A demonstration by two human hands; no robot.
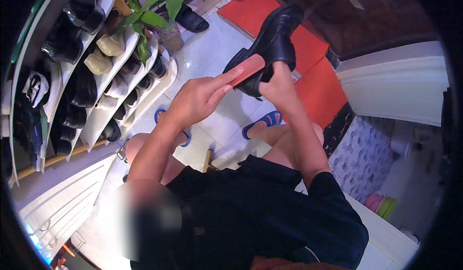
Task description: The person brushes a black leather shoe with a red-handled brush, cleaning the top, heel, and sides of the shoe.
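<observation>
On the left, a shoe rack (164, 84) is standing apart from the work. Next, the left hand (197, 100) is curling partly closed, its fingers gripping a flat red brush (249, 70) whose working face is pointing out of view. The brush is overlapping the near part of a black shoe (282, 26), held up at far centre; whether they are touching is hard to tell. Keeping the brush flat and stroking lightly along the leather should be giving the most even result. Farther right, the right hand (279, 89) is holding the shoe, its fingers hidden inside the opening, so I'm not seeing how tightly they are curling; bracing with these 2 hands opposed should be preventing twisting.
</observation>
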